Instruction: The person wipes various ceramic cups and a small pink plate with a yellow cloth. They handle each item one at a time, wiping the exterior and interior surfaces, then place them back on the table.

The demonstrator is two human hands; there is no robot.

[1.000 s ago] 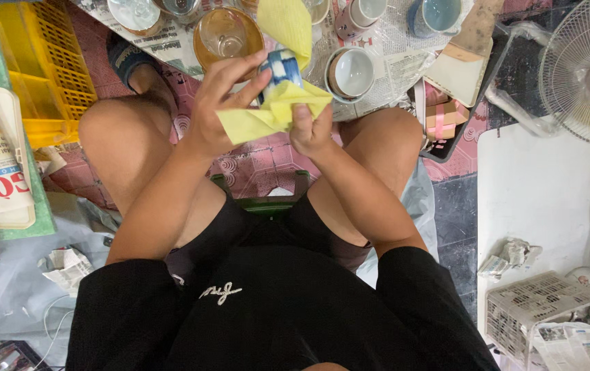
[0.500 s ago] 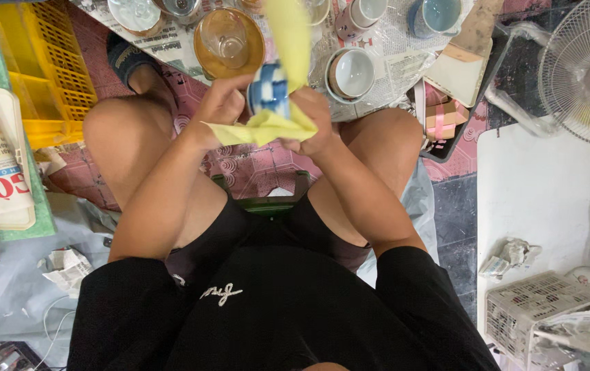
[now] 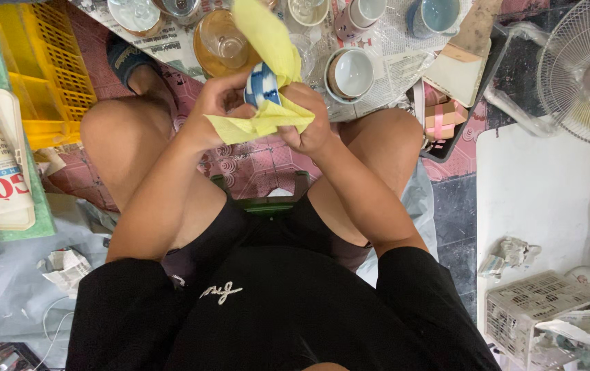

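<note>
Your left hand [image 3: 216,110] closes its grip on the blue-and-white cup [image 3: 262,85], held above your knees. Your right hand [image 3: 308,120] grips the yellow cloth [image 3: 267,48] wrapped around it. Just beyond, a white cup [image 3: 351,73] sits on newspaper [image 3: 394,69].

Glossy ceramic cup [image 3: 262,85]; matt yellow cloth [image 3: 267,41]
</note>
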